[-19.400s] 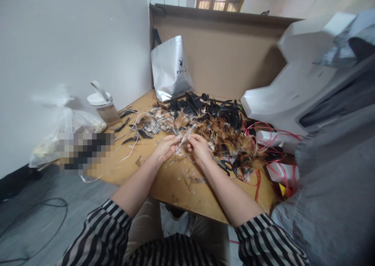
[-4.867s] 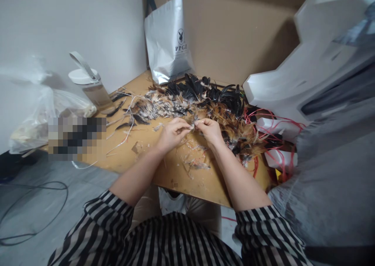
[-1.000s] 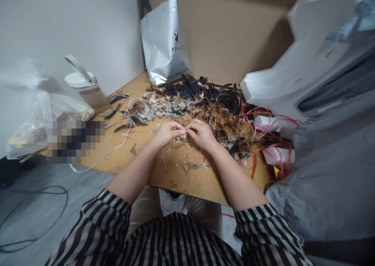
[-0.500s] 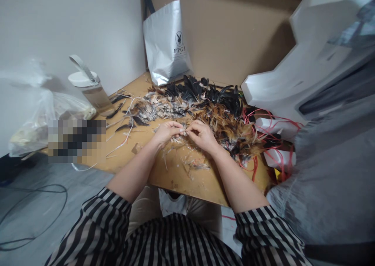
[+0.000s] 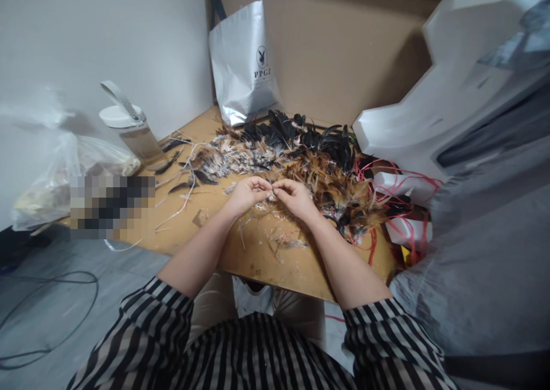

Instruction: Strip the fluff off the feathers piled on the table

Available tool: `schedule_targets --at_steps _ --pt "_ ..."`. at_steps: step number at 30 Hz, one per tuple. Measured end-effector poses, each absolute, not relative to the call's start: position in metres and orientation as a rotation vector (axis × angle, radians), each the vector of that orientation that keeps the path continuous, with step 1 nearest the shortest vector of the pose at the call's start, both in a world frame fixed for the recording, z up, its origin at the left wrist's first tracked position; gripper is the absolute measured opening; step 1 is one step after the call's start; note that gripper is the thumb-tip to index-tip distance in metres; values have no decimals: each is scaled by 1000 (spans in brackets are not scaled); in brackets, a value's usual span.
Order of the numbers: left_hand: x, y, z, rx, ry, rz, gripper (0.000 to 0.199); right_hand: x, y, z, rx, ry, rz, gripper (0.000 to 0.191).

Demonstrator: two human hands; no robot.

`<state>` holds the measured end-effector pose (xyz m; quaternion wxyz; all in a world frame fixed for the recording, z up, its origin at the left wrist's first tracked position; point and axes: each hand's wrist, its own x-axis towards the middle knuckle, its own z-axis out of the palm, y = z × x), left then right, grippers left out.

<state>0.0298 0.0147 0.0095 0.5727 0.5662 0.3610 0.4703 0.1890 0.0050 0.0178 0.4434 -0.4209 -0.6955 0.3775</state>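
Over the wooden table [image 5: 158, 236], my left hand [image 5: 249, 194] and my right hand [image 5: 295, 197] meet fingertip to fingertip. Both are pinched closed on something too small to make out, with a pale bit showing between them. Just beyond my right hand spreads a pile of brown feathers [image 5: 333, 186]. Black feathers [image 5: 283, 131] lie at the back, and grey-white fluffy feathers [image 5: 247, 156] sit behind my left hand. Small scraps and loose bits of feather [image 5: 290, 242] are scattered on the tabletop below my hands.
At the back stands a silver bag [image 5: 243, 63]. A lidded bottle [image 5: 137, 141] and a clear plastic bag [image 5: 38, 192] are on the left. Red cords [image 5: 373, 247] tangle around white blocks [image 5: 408, 229] at the right, beside a large white panel [image 5: 395, 126].
My fingers have shifted slightly at the pinch, the left ones a little more raised. The feather piles look the same.
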Motion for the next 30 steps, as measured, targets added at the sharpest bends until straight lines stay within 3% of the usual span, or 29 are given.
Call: schedule_targets --at_steps 13,30 --pt "38 11 5 1544 966 1274 13 186 8 11 -1206 -1660 912 18" --pt "39 12 -8 1930 1109 1365 21 185 12 7 -1273 -1589 1044 22"
